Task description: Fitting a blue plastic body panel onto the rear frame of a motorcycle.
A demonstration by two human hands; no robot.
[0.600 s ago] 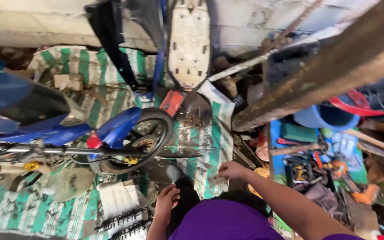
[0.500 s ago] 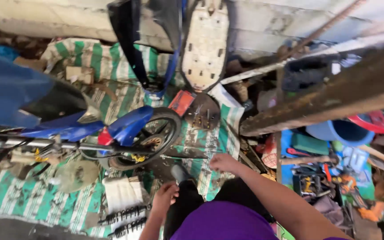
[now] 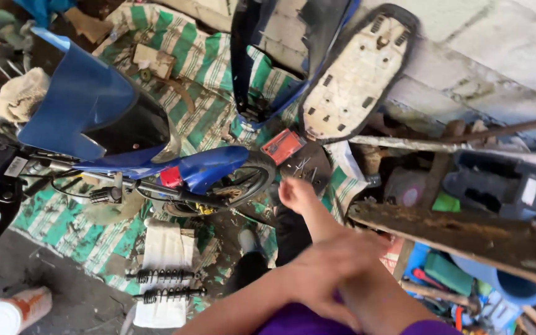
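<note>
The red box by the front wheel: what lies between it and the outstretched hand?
In the head view, only the dark round tray with small metal bits lies between the red box and the right hand, which hovers at its near edge.

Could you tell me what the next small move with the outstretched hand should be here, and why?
Probably lower the right hand a little onto the dark round tray of small metal parts beside the front wheel. The hand hangs open just short of the tray's near edge, holding nothing that shows, while the left hand is blurred near the body, so the tray is the closest thing within reach.
</note>
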